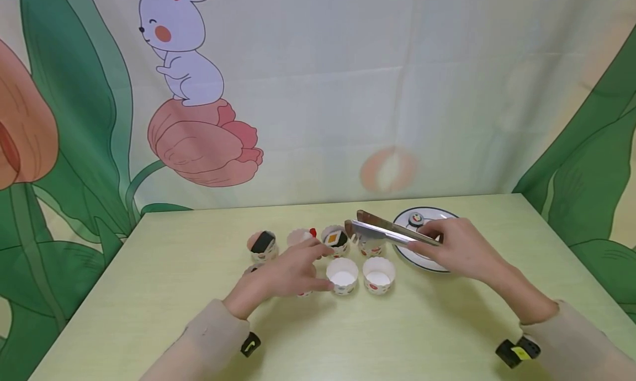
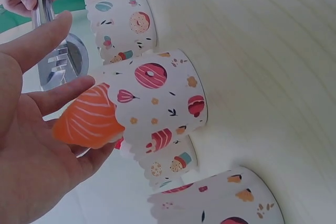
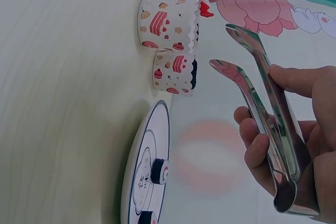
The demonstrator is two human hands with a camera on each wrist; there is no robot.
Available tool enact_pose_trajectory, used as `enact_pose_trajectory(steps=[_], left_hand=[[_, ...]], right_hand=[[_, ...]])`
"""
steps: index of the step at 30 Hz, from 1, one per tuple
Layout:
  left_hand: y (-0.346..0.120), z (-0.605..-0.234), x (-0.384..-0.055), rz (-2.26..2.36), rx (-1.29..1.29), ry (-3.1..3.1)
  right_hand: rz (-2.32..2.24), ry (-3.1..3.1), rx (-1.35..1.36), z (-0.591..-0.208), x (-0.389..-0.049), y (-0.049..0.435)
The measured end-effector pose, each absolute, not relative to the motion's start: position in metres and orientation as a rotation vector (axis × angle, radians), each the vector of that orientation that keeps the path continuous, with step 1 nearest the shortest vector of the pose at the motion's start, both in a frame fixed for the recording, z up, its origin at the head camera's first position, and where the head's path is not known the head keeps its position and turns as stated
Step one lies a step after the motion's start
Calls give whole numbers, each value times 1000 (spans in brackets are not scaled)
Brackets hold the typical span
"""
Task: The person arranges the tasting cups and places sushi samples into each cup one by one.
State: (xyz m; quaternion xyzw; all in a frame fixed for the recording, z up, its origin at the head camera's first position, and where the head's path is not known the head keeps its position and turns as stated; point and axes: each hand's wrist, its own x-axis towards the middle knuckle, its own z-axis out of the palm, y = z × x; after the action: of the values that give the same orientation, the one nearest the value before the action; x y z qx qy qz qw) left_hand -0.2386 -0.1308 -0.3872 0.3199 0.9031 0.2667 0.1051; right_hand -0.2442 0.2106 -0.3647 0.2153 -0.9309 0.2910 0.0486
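Note:
My right hand (image 1: pixel 459 248) holds metal tongs (image 3: pixel 278 129). Their two arms stand apart, with nothing between the tips in the right wrist view. In the head view the tips hang over the back row of paper cups. My left hand (image 1: pixel 293 268) reaches over the cups, fingers spread and holding nothing. Close to its fingers in the left wrist view, a salmon sushi piece (image 2: pixel 89 119) sticks out of a patterned paper cup (image 2: pixel 163 95); whether they touch I cannot tell. Two front cups show white insides, one a paper cup (image 1: pixel 379 276).
Beside the cups, a white plate (image 1: pixel 424 265) with a dark rim bears small sushi rolls, one a dark-wrapped roll (image 1: pixel 416 219). A back-row cup holds a black-and-orange piece (image 1: pixel 334 238); another holds a black-banded piece (image 1: pixel 262 242). Behind the table (image 1: pixel 149 326) hangs a printed curtain (image 1: pixel 318 94).

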Motion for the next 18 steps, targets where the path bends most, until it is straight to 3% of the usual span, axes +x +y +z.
enact_pose_trajectory(steps=[18], left_hand=[[-113,-382,-234,786,965,2719]], right_hand=[[884,-2889,537,-362,-246,225]])
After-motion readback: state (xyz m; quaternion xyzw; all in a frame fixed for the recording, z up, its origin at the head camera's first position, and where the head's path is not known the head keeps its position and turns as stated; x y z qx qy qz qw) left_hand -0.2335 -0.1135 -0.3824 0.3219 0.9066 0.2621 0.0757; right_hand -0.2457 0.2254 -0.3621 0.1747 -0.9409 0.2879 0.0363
